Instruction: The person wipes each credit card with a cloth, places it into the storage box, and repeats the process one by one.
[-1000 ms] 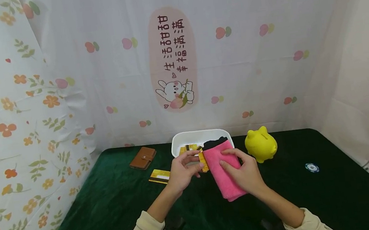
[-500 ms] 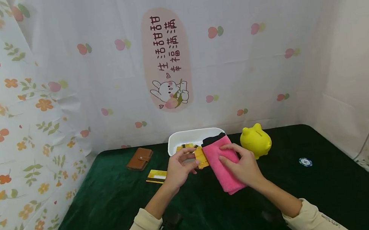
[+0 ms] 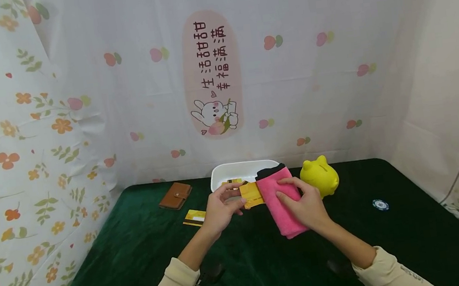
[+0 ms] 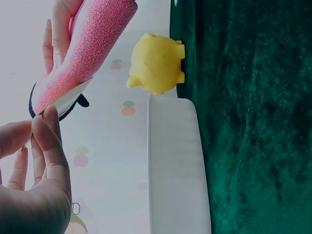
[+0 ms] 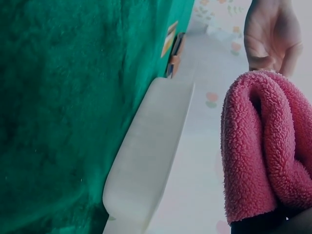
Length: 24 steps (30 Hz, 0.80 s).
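In the head view my left hand (image 3: 222, 212) pinches the left end of a yellow bank card (image 3: 252, 194) between thumb and fingers. The card's right end disappears into a folded pink towel (image 3: 278, 206) with a black edge. My right hand (image 3: 307, 206) grips this towel, thumb across its front. The left wrist view catches the card (image 4: 68, 99) nearly edge-on against the towel, held at the fingertips. Seen from the right wrist, the towel (image 5: 248, 156) is doubled over in thick folds, hiding most of the card. Both hands are raised in front of a white tray (image 3: 221, 171).
Several yellow cards (image 3: 234, 180) lie in the tray. Another yellow card (image 3: 194, 217) rests on the green cloth (image 3: 149, 256), near a brown wallet (image 3: 175, 196). A yellow piggy bank (image 3: 320, 177) stands right of the tray, with a poker chip (image 3: 380, 204) farther right.
More of the card shows now, as the towel and right hand have shifted right relative to the left hand. Both hands keep their hold.
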{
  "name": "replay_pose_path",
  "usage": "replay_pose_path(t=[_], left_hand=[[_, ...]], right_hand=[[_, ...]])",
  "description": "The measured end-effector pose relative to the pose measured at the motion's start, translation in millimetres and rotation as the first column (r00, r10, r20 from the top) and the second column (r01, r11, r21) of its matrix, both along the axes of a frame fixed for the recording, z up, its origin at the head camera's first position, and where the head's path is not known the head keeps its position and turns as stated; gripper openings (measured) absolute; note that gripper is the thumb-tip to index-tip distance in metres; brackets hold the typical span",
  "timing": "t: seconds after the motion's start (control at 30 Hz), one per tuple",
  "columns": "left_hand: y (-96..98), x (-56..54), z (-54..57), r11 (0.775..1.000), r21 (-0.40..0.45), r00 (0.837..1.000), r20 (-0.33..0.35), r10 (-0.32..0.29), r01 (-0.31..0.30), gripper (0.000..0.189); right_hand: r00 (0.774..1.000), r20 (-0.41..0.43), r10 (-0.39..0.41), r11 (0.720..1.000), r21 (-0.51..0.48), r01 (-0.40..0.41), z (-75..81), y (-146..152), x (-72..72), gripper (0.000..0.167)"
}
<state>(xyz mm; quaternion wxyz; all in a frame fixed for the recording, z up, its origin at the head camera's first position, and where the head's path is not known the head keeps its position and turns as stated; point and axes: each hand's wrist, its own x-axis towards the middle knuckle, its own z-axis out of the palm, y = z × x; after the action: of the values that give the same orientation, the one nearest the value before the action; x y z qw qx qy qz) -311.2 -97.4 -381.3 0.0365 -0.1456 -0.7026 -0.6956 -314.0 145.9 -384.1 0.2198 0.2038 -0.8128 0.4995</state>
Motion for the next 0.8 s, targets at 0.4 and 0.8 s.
replay_pose_path(t=[0.4,0.8], left_hand=[[-1.3,1.9,3.0,1.000,0.017,1.000,0.005,-0.003,0.003,0.037],[-5.1,0.8,2.0,0.999,0.027,1.000,0.003,0.030,-0.030,0.039]], right_hand=[[0.999,0.024,-0.025,1.000,0.009,0.025,-0.7,10,-6.3,0.029],[0.998,0.039,-0.057,0.998,0.018,0.057,-2.7,17,-7.7,0.031]])
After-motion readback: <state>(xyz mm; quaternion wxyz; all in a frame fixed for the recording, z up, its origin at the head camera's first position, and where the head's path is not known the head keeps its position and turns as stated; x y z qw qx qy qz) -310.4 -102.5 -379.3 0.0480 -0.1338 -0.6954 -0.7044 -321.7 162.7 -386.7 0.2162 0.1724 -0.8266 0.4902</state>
